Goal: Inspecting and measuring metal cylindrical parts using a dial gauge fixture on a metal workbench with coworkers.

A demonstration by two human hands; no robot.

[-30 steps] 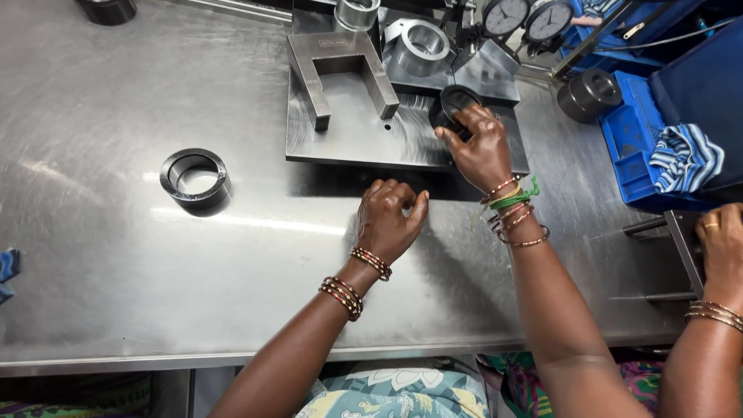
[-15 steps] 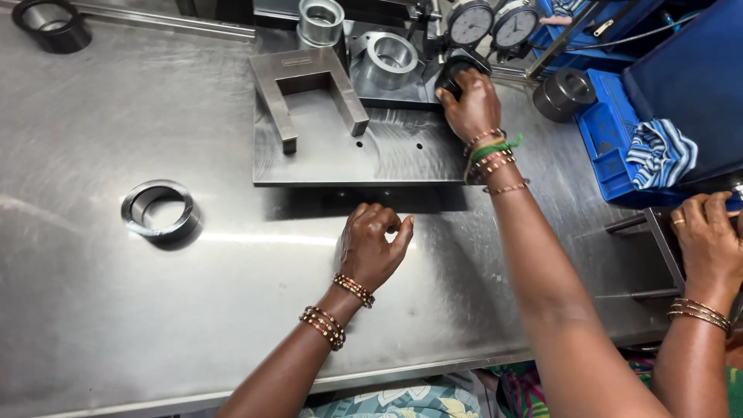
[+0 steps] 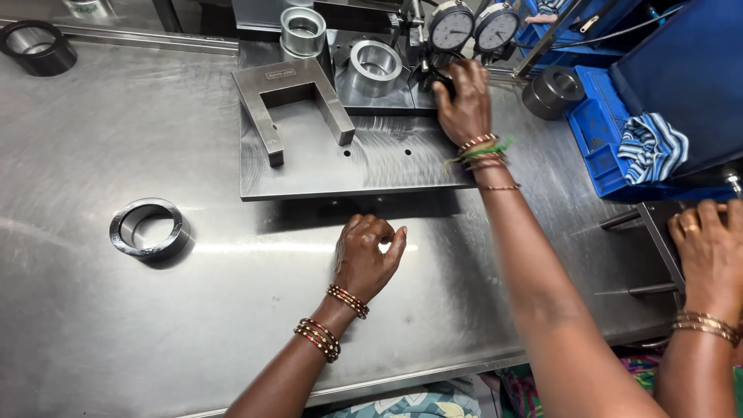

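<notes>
While the left hand point(image 3: 368, 259) rests loosely curled and empty on the steel desk point(image 3: 116, 340), the right hand point(image 3: 463, 97) has moved up off the plate to the gauges.
Steel plate point(image 3: 371, 159), U-shaped block point(image 3: 294, 85) on it; dial gauges point(image 3: 474, 27) behind; dark ring point(image 3: 438, 77), formerly over the plate edge, now gripped under right-hand fingers at the gauge base; loose ring point(image 3: 147, 228) well apart, left; another person's hand point(image 3: 708, 236) at the right edge.

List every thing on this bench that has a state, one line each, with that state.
Right hand: closed around a dark ring under the dial gauges.
Left hand: loosely curled, resting on the steel table, holding nothing.
Metal ring: lying flat, untouched.
U-shaped block: flat on the base plate.
Co-worker's hand: resting at the table's edge.
</notes>
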